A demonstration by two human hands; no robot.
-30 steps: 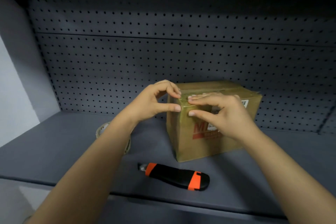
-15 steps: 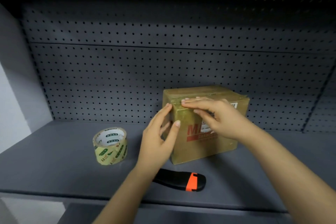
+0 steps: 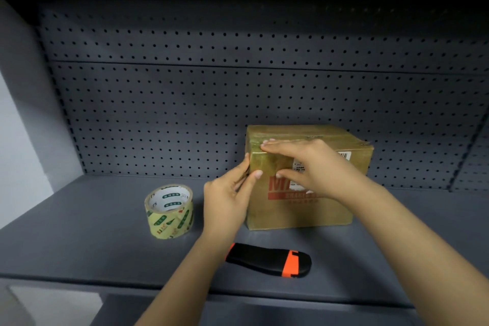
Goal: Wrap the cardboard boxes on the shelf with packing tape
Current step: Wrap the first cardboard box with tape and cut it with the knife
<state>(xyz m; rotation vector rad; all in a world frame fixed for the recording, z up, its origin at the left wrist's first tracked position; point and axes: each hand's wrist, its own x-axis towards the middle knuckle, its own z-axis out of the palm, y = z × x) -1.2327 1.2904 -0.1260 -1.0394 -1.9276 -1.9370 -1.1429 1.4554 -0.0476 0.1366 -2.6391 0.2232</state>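
Box: the brown cardboard box with red print point(image 3: 304, 216) stands on the dark grey metal shelf point(image 3: 79, 233), its long axis running 9 to 3 o'clock, back against the perforated grey panel point(image 3: 185, 100).
Left hand: the left hand point(image 3: 227, 198) presses the box's near-left vertical corner, which lies at its 1 o'clock; its fingers are straight, with the thumb on the front face and nothing gripped.
Right hand: the right hand point(image 3: 312, 167) lies flat over the top front edge, fingers extended toward 9 o'clock, thumb on the front face.
Nearer hand: the left one, for smoothing down that corner toward 6 o'clock.
Roll: the clear packing tape roll with green print point(image 3: 169, 212) stands at the box's 9 o'clock, apart from it.
Knife: the black-and-orange utility knife point(image 3: 270, 261) lies at the box's 6 o'clock.
Change: a second ago the left hand pinched at the top corner and its forearm hid most of the roll; now it is lower, along the corner.
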